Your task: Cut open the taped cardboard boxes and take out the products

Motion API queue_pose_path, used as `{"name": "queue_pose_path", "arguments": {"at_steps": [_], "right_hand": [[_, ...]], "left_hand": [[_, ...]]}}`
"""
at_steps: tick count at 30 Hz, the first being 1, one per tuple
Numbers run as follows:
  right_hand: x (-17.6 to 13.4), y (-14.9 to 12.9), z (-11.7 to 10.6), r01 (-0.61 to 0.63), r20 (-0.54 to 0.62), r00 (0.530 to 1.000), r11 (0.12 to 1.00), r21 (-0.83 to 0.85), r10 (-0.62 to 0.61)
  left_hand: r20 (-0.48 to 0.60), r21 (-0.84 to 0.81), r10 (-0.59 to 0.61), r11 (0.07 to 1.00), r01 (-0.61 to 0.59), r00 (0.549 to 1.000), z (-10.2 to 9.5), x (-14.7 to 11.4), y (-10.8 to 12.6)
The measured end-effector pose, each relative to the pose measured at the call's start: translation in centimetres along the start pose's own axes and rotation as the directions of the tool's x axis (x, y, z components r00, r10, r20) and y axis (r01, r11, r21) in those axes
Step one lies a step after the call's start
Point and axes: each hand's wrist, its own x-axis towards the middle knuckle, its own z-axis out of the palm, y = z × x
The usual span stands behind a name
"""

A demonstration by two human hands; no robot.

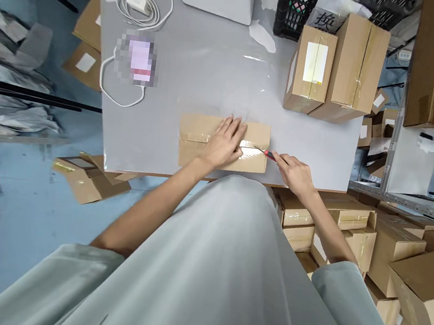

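Note:
A long cardboard box (194,152) with clear tape along its middle seam lies on the grey table near its front edge. My left hand (224,143) rests flat on top of this box, fingers stretched toward the far side. In my right hand (295,173), closed around the handle, is a utility knife (269,155) with a red and black body. Its thin blade points left and meets the taped seam near the right end of the box. The palm side of my left hand is hidden.
Two taped cartons (355,69) stand at the back right beside a black crate (293,8). A white cable (140,11) and a blurred-out item (140,61) lie at the left. More boxes (400,248) are stacked below right; an opened carton (88,178) lies on the floor.

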Motion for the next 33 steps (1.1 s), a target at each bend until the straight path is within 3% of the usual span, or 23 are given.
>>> {"name": "queue_pose_path", "arguments": {"at_steps": [6,14,18,22,25,28,31,33], "right_hand": [[1.6,-0.6,-2.7,0.112,0.138,0.987,0.968,-0.223,-0.083],[2.4,-1.0,-6.0,0.174,0.249,0.963,0.939,-0.296,-0.1],[1.6,-0.5,-6.2,0.124,0.224,0.973,0.94,-0.318,-0.053],[-0.6,1.6,-5.7,0.012,0.152,0.988,0.961,-0.277,0.032],[-2.7,3.5,-5.1,-0.145,0.058,0.985,0.969,-0.199,0.16],[-4.7,4.4,-3.7,-0.292,-0.082,0.953,0.956,-0.006,0.291],[-5.6,3.7,-1.2,-0.371,-0.199,0.877,0.881,0.294,0.437],[-5.5,2.4,0.9,-0.392,-0.211,0.808,0.769,0.506,0.551]], "left_hand": [[-0.146,-0.046,0.018,0.999,-0.025,0.989,2.5,-1.2,-0.7],[-0.152,-0.06,0.051,0.996,-0.061,0.987,2.4,-1.0,-1.4],[-0.148,-0.071,0.052,0.995,-0.063,0.988,2.3,-1.0,-1.2],[-0.142,-0.09,0.024,0.995,-0.037,0.99,1.9,-1.1,-0.7],[-0.132,-0.096,-0.005,0.995,-0.007,0.991,1.1,-1.1,0.0],[-0.083,-0.091,0.003,0.996,-0.01,0.997,0.1,-0.7,1.1],[0.026,-0.066,0.064,0.996,-0.062,0.998,-0.6,0.7,2.4],[0.108,-0.03,0.105,0.994,-0.103,0.989,-1.0,2.2,3.3]]}}
